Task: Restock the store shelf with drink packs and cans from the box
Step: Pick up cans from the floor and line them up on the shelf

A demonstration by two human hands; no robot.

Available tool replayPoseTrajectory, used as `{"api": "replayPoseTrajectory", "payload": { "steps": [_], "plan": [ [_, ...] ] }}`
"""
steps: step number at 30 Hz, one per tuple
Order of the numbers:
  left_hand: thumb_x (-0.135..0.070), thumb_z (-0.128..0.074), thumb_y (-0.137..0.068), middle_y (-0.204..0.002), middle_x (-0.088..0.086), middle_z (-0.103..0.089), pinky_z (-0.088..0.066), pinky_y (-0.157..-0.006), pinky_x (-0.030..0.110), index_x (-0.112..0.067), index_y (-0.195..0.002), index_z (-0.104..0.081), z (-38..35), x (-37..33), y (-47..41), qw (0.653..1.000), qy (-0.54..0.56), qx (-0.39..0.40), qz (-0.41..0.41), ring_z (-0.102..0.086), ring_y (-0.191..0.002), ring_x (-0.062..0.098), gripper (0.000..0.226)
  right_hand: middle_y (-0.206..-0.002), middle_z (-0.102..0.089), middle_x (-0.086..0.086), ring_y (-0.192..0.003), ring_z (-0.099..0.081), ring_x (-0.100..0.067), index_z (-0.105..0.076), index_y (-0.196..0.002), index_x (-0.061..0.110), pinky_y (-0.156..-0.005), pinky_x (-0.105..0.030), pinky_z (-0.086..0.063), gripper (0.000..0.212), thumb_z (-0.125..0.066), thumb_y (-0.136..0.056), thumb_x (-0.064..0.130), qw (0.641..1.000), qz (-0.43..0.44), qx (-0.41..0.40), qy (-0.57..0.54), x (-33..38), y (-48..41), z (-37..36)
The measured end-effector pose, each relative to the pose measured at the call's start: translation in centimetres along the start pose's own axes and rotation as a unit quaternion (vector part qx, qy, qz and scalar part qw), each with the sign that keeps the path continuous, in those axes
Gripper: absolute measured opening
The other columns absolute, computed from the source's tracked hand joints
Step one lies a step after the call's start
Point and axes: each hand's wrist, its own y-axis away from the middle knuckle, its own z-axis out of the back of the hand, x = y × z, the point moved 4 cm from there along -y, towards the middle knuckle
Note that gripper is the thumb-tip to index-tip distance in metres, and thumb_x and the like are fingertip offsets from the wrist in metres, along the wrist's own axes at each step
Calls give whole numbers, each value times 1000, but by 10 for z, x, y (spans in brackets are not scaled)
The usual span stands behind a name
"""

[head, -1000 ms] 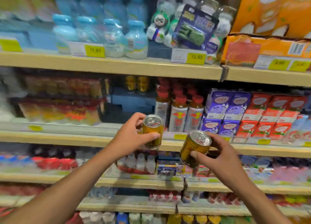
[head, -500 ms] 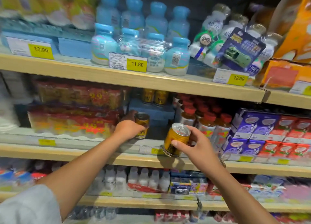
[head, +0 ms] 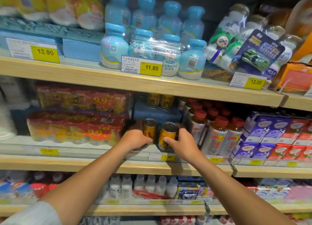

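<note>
Gold left can (head: 149, 129) within curled left hand (head: 135, 139) fingers (head: 148, 142); right can (head: 168, 135), seemingly tilted, within right hand (head: 183, 143) grip.

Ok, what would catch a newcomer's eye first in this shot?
Dead centre, the left hand grips the left gold can and the right hand grips the right gold can, side by side at the front of the second shelf. On the top shelf, pale blue bottles crowd behind a yellow 11.80 price tag.
</note>
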Motion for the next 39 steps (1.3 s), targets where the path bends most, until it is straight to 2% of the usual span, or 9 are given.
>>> {"api": "replayPoseTrajectory", "payload": {
  "steps": [3,6,9,12,15,19,29,37,39],
  "plan": [
    [-38,-66,-89,-119,11,-63,-43,-80,30,-7,-130,-54,-1,1,3,999,-52,15,8,-59,-102,23,53,-93,-66,-3,-93,-65,-22,-60,-97,12,-84,-39,-55,22,-70,-91,31,999,-26,5,29,-6,-13,-12],
    [-38,-68,-87,-126,11,-59,-42,-82,30,-9,-141,-41,-1,4,-1,998,-56,-1,6,-58,-112,25,67,-105,-69,-11,-98,-66,-25,-52,-129,6,-87,-37,-54,43,-65,-94,27,999,-41,10,19,-12,-28,-20],
    [-38,-71,-85,-138,12,-51,-47,-91,35,-13,-151,-24,-3,5,-7,998,-58,-2,5,-54,-123,27,85,-136,-57,-15,-122,-57,-30,-19,-156,10,-100,-36,-47,75,-61,-95,20,998,-56,2,11,-14,-37,-24],
    [-37,-72,-85,-141,12,-50,-46,-99,38,-13,-151,-26,-6,6,-15,998,-63,4,24,-52,-126,28,83,-140,-53,-19,-126,-54,-33,-21,-155,4,-106,-40,-46,80,-67,-91,19,997,-74,5,33,-17,-46,-29],
    [-31,-74,-85,-143,11,-48,-44,-104,40,-16,-148,-29,-8,6,-25,998,-55,2,44,-50,-129,29,79,-147,-47,-14,-132,-50,-31,-20,-154,13,-108,-39,-44,100,-83,-77,25,995,-89,-14,47,-20,-53,-33],
    [-22,-76,-83,-145,10,-46,-41,-107,40,-14,-145,-36,-9,6,-37,997,-60,-24,42,-46,-133,28,74,-160,-28,-13,-146,-33,-29,-3,-159,13,-116,-36,-32,115,-84,-78,22,991,-113,-26,74,-19,-65,-36],
    [-23,-79,-80,-133,10,-58,-44,-105,41,-13,-131,-52,-9,4,-53,998,-19,-55,-3,-54,-124,28,59,-163,-22,-18,-149,-28,-30,1,-158,6,-119,-36,-25,101,-72,-89,19,988,-105,-49,102,-16,-82,-39],
    [-26,-79,-78,-132,7,-58,-46,-102,40,-17,-131,-52,-7,2,-46,999,-7,-33,1,-56,-120,27,60,-163,-21,-18,-148,-29,-30,4,-157,4,-119,-35,-24,115,-78,-84,36,990,-116,-24,81,-8,-67,-36],
    [-30,-73,-84,-133,6,-57,-45,-100,38,-14,-133,-49,0,-4,-30,1000,-18,-12,6,-56,-120,27,57,-153,-39,-18,-141,-41,-31,-15,-156,4,-113,-36,-35,99,-76,-85,35,990,-124,-8,66,-3,-54,-32]
  ]
}}
